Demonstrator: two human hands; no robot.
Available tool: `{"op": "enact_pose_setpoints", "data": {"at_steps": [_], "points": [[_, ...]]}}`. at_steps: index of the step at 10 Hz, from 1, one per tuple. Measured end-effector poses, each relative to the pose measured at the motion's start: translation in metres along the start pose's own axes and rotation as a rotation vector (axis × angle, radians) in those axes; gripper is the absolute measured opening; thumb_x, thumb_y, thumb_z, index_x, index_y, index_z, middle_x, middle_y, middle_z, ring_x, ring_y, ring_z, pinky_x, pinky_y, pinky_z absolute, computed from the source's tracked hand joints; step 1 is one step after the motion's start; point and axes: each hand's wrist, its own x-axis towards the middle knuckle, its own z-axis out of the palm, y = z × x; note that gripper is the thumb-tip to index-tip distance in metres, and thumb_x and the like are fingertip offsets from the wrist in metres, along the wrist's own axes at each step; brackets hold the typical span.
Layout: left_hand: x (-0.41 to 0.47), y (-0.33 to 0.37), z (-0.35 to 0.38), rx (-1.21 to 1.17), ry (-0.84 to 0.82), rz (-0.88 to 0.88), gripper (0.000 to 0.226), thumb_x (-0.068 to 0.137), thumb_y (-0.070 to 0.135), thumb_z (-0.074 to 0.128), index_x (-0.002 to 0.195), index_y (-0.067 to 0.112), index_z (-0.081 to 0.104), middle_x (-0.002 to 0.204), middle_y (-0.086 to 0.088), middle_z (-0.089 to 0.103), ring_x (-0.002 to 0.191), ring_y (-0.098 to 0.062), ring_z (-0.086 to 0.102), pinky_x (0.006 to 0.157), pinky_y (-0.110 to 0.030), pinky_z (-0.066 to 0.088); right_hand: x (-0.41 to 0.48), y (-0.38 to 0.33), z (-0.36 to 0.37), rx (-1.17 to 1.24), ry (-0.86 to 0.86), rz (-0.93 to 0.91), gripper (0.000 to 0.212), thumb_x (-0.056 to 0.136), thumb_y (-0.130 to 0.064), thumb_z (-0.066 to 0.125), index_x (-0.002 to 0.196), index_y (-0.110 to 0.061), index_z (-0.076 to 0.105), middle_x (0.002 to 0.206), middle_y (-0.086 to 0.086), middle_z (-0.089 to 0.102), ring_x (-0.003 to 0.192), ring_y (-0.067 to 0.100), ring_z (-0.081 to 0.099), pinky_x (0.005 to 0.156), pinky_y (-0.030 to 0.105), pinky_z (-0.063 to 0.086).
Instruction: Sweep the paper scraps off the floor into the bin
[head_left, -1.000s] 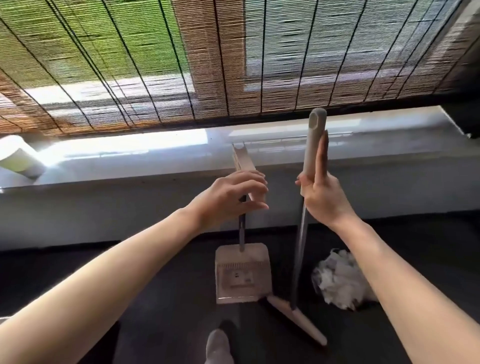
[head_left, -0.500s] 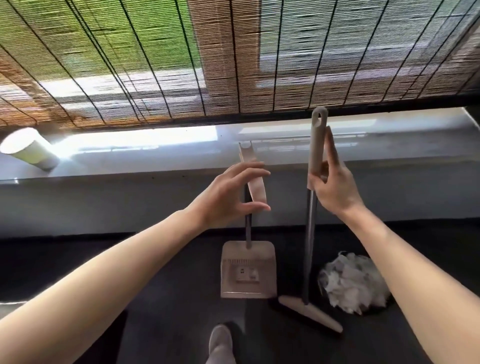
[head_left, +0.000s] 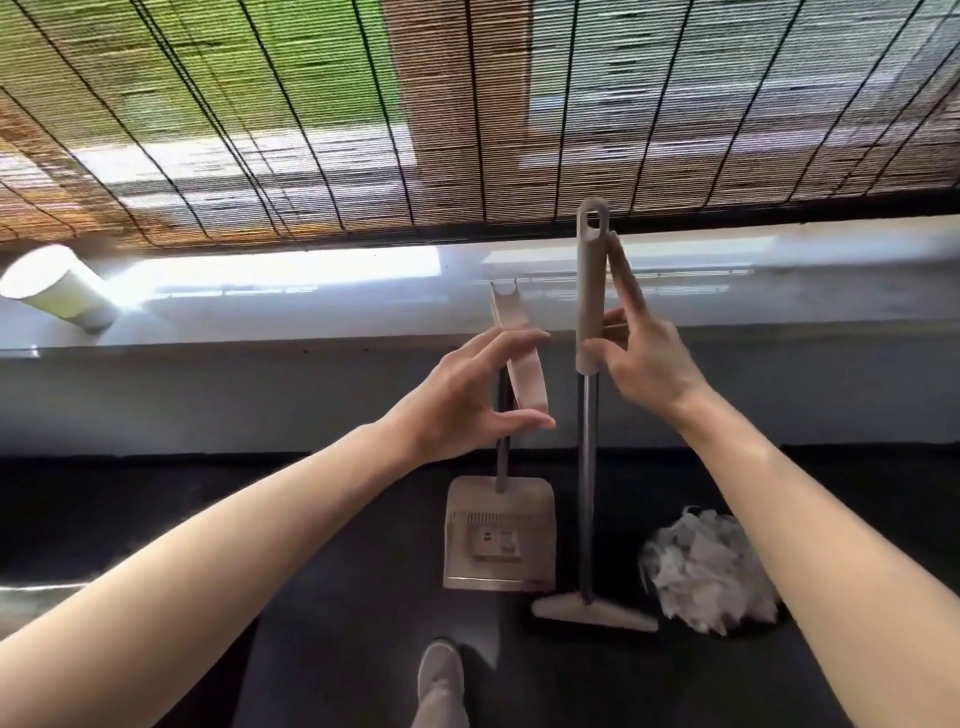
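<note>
A beige long-handled dustpan (head_left: 498, 540) stands upright on the dark floor below the window sill. My left hand (head_left: 457, 400) curls in a loose C around its handle (head_left: 525, 374), fingers and thumb apart. Right of it a broom (head_left: 588, 291) stands vertical, with its head (head_left: 597, 613) flat on the floor. My right hand (head_left: 649, 364) is beside the broom's grip with straight fingers, and only the thumb is near the grip. White crumpled paper scraps (head_left: 711, 566) lie heaped at the right inside a dark round rim.
A white sill (head_left: 311, 312) and low wall run across just behind the tools, under a bamboo blind (head_left: 467, 130). A paper cup (head_left: 57, 291) stands on the sill at far left. My foot (head_left: 440, 670) is on the floor near the dustpan.
The broom went from tilted to upright and its head settled flat. Both hands loosened from closed grips to spread fingers. The view shifted slightly left.
</note>
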Motion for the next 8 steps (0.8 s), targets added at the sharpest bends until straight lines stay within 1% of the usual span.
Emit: {"op": "enact_pose_setpoints", "data": {"at_steps": [1, 2, 3, 4, 5, 6, 7, 8], "points": [[0.002, 0.003, 0.0, 0.012, -0.022, -0.017, 0.073, 0.077, 0.044, 0.073, 0.136, 0.012, 0.045, 0.138, -0.008, 0.05, 0.127, -0.018, 0.049, 0.105, -0.035, 0.044, 0.012, 0.001, 0.007, -0.021, 0.026, -0.01, 0.093, 0.093, -0.002, 0.057, 0.151, -0.031, -0.009, 0.099, 0.016, 0.06, 0.076, 0.009, 0.059, 0.058, 0.003, 0.042], [0.003, 0.006, -0.002, 0.031, -0.035, -0.026, 0.071, 0.077, 0.04, 0.074, 0.137, 0.015, 0.044, 0.139, -0.006, 0.049, 0.128, -0.017, 0.047, 0.105, -0.029, 0.04, 0.021, 0.008, 0.014, 0.014, 0.036, 0.01, 0.095, 0.092, -0.005, 0.061, 0.152, -0.029, -0.009, 0.097, 0.02, 0.063, 0.082, 0.022, 0.064, 0.062, 0.01, 0.042], [0.003, 0.007, -0.004, 0.048, -0.054, -0.034, 0.072, 0.077, 0.041, 0.074, 0.138, 0.018, 0.044, 0.139, -0.005, 0.049, 0.13, -0.018, 0.045, 0.105, -0.032, 0.041, 0.025, 0.007, 0.016, 0.075, 0.045, 0.08, 0.098, 0.092, -0.008, 0.063, 0.152, -0.033, -0.01, 0.099, 0.015, 0.065, 0.087, 0.02, 0.064, 0.076, 0.019, 0.041], [0.003, 0.006, -0.006, 0.055, -0.072, -0.045, 0.073, 0.078, 0.042, 0.074, 0.139, 0.019, 0.042, 0.14, -0.005, 0.047, 0.13, -0.019, 0.044, 0.105, -0.037, 0.043, 0.024, 0.005, 0.016, 0.129, 0.045, 0.144, 0.099, 0.091, -0.011, 0.064, 0.152, -0.036, -0.011, 0.104, 0.011, 0.067, 0.092, 0.018, 0.064, 0.083, 0.026, 0.041], [0.002, 0.006, -0.01, 0.073, -0.083, -0.049, 0.075, 0.077, 0.043, 0.074, 0.14, 0.02, 0.04, 0.143, -0.003, 0.045, 0.132, -0.016, 0.041, 0.107, -0.035, 0.04, 0.019, 0.005, 0.013, 0.134, 0.051, 0.173, 0.099, 0.091, -0.016, 0.066, 0.151, -0.04, -0.009, 0.11, 0.012, 0.065, 0.097, 0.019, 0.063, 0.087, 0.032, 0.042], [0.001, 0.008, -0.015, 0.091, -0.106, -0.062, 0.078, 0.076, 0.045, 0.074, 0.142, 0.022, 0.038, 0.144, -0.001, 0.043, 0.134, -0.015, 0.039, 0.108, -0.033, 0.038, 0.008, 0.004, 0.006, 0.119, 0.074, 0.207, 0.099, 0.09, -0.022, 0.068, 0.149, -0.047, -0.008, 0.133, 0.015, 0.055, 0.118, 0.024, 0.055, 0.101, 0.042, 0.042], [-0.001, 0.007, -0.02, 0.129, -0.113, -0.077, 0.08, 0.076, 0.047, 0.074, 0.142, 0.021, 0.037, 0.145, -0.001, 0.043, 0.134, -0.016, 0.039, 0.107, -0.039, 0.04, -0.008, -0.005, -0.011, 0.137, 0.077, 0.229, 0.098, 0.089, -0.024, 0.068, 0.15, -0.045, -0.005, 0.123, 0.013, 0.062, 0.116, 0.024, 0.057, 0.106, 0.045, 0.041], [-0.004, 0.021, -0.024, 0.213, -0.169, -0.174, 0.082, 0.078, 0.054, 0.067, 0.145, 0.022, 0.031, 0.151, 0.0, 0.034, 0.139, -0.015, 0.03, 0.111, -0.042, 0.036, -0.033, -0.021, -0.032, 0.121, 0.025, 0.268, 0.095, 0.09, -0.025, 0.067, 0.153, -0.04, -0.003, 0.107, 0.005, 0.067, 0.106, 0.019, 0.06, 0.102, 0.039, 0.042]]}}
